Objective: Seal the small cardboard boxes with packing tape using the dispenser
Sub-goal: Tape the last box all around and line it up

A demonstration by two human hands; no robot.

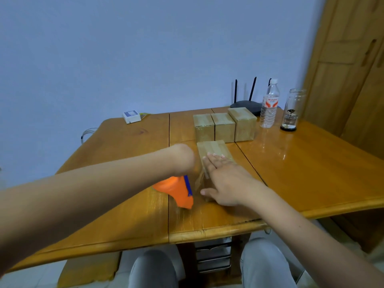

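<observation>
A small cardboard box (212, 149) stands near the middle of the wooden table (311, 173), with tape strips on its top. My right hand (224, 179) lies flat on that box, fingers straight across the top and thumb down its near side. My left hand (182, 156) is blurred and holds the orange tape dispenser (176, 191) just left of the box; the grip itself is mostly hidden by my wrist. Clear tape seems to run from the dispenser to the box's side. Three more boxes (224, 126) sit in a row behind.
A water bottle (269, 104), a glass jar (291, 110) and a black router (245, 104) stand at the back right. A white adapter (131, 117) lies at the back left. A wooden door is on the right. My knees show below the table's front edge.
</observation>
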